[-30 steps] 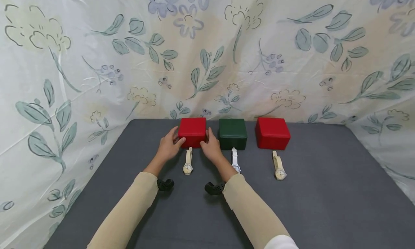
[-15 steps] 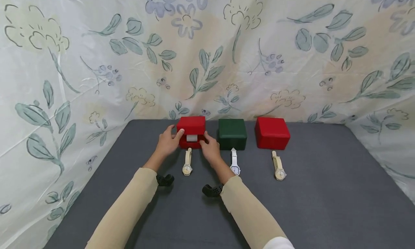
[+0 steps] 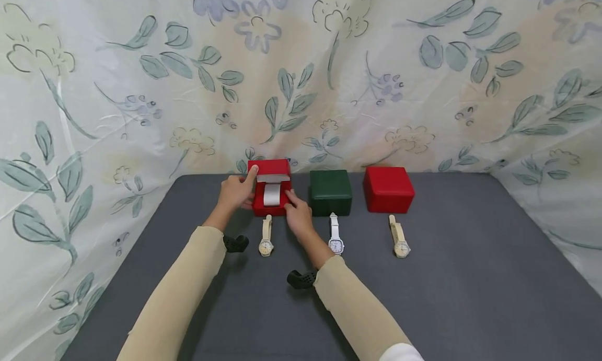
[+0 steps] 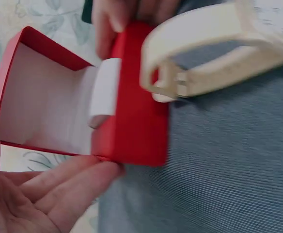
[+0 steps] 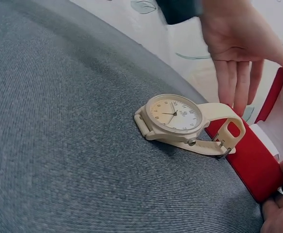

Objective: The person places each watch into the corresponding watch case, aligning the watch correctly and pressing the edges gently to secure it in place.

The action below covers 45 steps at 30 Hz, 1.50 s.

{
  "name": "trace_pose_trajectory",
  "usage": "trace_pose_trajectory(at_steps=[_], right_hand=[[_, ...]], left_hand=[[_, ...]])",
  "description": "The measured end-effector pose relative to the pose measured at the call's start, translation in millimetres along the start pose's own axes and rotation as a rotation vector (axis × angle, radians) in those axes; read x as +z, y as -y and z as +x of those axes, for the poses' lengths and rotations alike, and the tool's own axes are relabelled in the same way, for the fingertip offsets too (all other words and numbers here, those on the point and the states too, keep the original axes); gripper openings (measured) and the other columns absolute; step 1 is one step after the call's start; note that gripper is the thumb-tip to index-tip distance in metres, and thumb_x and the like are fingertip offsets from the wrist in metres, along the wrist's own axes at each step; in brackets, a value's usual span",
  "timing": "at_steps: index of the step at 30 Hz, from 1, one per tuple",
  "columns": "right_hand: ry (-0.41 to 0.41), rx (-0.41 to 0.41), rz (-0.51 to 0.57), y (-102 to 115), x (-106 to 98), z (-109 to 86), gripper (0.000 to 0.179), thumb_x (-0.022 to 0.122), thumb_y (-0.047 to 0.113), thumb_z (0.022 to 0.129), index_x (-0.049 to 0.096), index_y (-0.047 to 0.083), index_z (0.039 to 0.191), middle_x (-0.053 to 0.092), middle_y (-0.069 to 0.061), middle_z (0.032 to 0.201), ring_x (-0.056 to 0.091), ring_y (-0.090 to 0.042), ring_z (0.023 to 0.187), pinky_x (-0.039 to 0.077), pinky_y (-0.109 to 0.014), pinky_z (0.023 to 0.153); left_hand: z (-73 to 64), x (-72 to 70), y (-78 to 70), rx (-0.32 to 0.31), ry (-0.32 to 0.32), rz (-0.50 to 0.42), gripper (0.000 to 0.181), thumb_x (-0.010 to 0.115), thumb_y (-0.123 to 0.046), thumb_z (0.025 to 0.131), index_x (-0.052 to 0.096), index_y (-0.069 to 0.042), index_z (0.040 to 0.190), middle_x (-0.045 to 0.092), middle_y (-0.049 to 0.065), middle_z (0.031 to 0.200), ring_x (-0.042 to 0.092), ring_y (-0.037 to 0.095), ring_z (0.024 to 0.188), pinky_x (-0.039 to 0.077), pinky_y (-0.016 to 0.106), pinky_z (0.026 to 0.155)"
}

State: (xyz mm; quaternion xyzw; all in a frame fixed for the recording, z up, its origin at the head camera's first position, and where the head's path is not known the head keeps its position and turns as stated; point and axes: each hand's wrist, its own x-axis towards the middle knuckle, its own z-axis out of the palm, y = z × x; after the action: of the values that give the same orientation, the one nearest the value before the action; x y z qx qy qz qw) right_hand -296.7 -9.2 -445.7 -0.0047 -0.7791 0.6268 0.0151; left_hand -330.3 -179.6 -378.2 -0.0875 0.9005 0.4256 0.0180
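Observation:
At the left of the row stands a red watch box (image 3: 261, 207), its lid (image 3: 270, 166) raised and a white cushion (image 3: 271, 195) inside. My left hand (image 3: 235, 191) holds it at the left, thumb on the lid's edge and fingers against the side, as the left wrist view shows. My right hand (image 3: 299, 213) holds the base at the right end, next to the green box (image 3: 331, 191). Before the open box lies a cream-strapped wristwatch (image 3: 266, 241); its buckled strap loop nearly meets the red front in the right wrist view.
A second red box (image 3: 388, 189) stands closed at the right, beyond the closed green one. A white wristwatch (image 3: 335, 238) and another cream wristwatch (image 3: 400, 238) lie before these boxes on the grey tabletop (image 3: 451, 298). A flowered cloth (image 3: 301, 79) hangs behind.
The left red box was closed; its lid has swung up and back, showing the white cushion. My left hand has risen a little with the lid. The watches have stayed in place.

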Motion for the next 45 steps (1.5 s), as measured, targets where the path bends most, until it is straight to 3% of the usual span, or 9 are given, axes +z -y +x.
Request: trace_pose_trajectory(at_steps=[5, 9, 12, 16, 21, 28, 34, 38, 45], right_hand=[[0.008, 0.01, 0.002, 2.3, 2.2, -0.4, 0.046, 0.046, 0.012, 0.098, 0.047, 0.019, 0.143, 0.037, 0.001, 0.154, 0.027, -0.02, 0.147, 0.028, -0.045, 0.118], [0.002, 0.018, 0.017, 2.5, 0.4, 0.2, 0.047, 0.047, 0.012, 0.098, 0.047, 0.019, 0.144, 0.037, 0.002, 0.154, 0.027, -0.019, 0.147, 0.027, -0.045, 0.118], [0.002, 0.023, 0.022, 1.6, -1.4, 2.4, 0.047, 0.047, 0.013, 0.098, 0.046, 0.02, 0.144, 0.036, 0.001, 0.155, 0.027, -0.02, 0.147, 0.029, -0.046, 0.117], [-0.004, 0.029, 0.025, 0.6, -3.0, 4.7, 0.046, 0.048, 0.015, 0.098, 0.046, 0.021, 0.144, 0.038, 0.001, 0.155, 0.029, -0.02, 0.146, 0.031, -0.046, 0.116], [-0.018, 0.028, 0.036, 0.0, -3.9, 5.1, 0.046, 0.049, 0.015, 0.098, 0.047, 0.021, 0.143, 0.04, 0.001, 0.154, 0.03, -0.02, 0.145, 0.031, -0.045, 0.116], [0.02, 0.019, 0.1, 0.4, -1.6, 2.4, 0.052, 0.049, 0.014, 0.099, 0.038, 0.02, 0.149, 0.037, -0.001, 0.155, 0.035, -0.02, 0.143, 0.036, -0.041, 0.114], [0.047, 0.013, 0.151, -0.3, 0.9, 0.8, 0.06, 0.048, 0.013, 0.099, 0.025, 0.018, 0.154, 0.033, -0.001, 0.157, 0.035, -0.017, 0.144, 0.037, -0.038, 0.113], [0.035, 0.017, 0.119, -3.1, 1.7, -0.1, 0.059, 0.049, 0.012, 0.098, 0.028, 0.017, 0.153, 0.037, -0.003, 0.155, 0.038, -0.018, 0.141, 0.037, -0.039, 0.114], [-0.003, -0.008, 0.078, -3.3, -1.0, 0.0, 0.055, 0.051, 0.009, 0.096, 0.037, 0.017, 0.149, 0.044, -0.008, 0.15, 0.043, -0.021, 0.138, 0.038, -0.041, 0.113]], left_hand=[[6.1, -7.4, -8.4, -0.036, 0.056, 0.026, 0.096, 0.027, -0.079, 0.087, 0.047, -0.001, 0.138, 0.067, 0.026, 0.104, 0.073, 0.03, 0.075, 0.06, 0.039, 0.063], [5.5, -7.6, -6.8, -0.014, 0.084, 0.042, 0.086, 0.032, -0.071, 0.092, 0.044, 0.0, 0.14, 0.067, 0.025, 0.109, 0.074, 0.031, 0.081, 0.06, 0.037, 0.065], [0.4, -6.6, -5.2, 0.05, 0.092, 0.115, 0.069, 0.043, -0.055, 0.097, 0.047, 0.0, 0.138, 0.065, 0.024, 0.117, 0.073, 0.03, 0.086, 0.06, 0.037, 0.072], [-8.9, -2.4, -8.7, 0.192, 0.072, 0.338, 0.051, 0.058, -0.037, 0.094, 0.054, -0.004, 0.132, 0.062, 0.02, 0.124, 0.066, 0.031, 0.101, 0.056, 0.045, 0.087], [-10.2, 8.2, -17.9, 0.315, 0.114, 0.521, 0.058, 0.07, -0.027, 0.086, 0.051, -0.01, 0.138, 0.057, 0.018, 0.134, 0.057, 0.033, 0.115, 0.05, 0.054, 0.096], [0.8, 9.6, -23.4, 0.288, 0.214, 0.594, 0.072, 0.08, -0.017, 0.075, 0.049, -0.014, 0.14, 0.055, 0.017, 0.136, 0.053, 0.033, 0.116, 0.05, 0.055, 0.096], [9.4, 6.1, -23.9, 0.268, 0.295, 0.626, 0.078, 0.081, -0.017, 0.073, 0.047, -0.016, 0.143, 0.053, 0.017, 0.137, 0.049, 0.032, 0.12, 0.049, 0.053, 0.098], [10.4, 6.1, -23.3, 0.286, 0.328, 0.669, 0.079, 0.081, -0.019, 0.073, 0.046, -0.015, 0.144, 0.051, 0.016, 0.14, 0.046, 0.033, 0.123, 0.047, 0.053, 0.102], [11.2, 10.4, -22.4, 0.383, 0.353, 0.736, 0.073, 0.074, -0.021, 0.08, 0.043, -0.011, 0.145, 0.042, 0.015, 0.148, 0.04, 0.035, 0.128, 0.043, 0.054, 0.105]])
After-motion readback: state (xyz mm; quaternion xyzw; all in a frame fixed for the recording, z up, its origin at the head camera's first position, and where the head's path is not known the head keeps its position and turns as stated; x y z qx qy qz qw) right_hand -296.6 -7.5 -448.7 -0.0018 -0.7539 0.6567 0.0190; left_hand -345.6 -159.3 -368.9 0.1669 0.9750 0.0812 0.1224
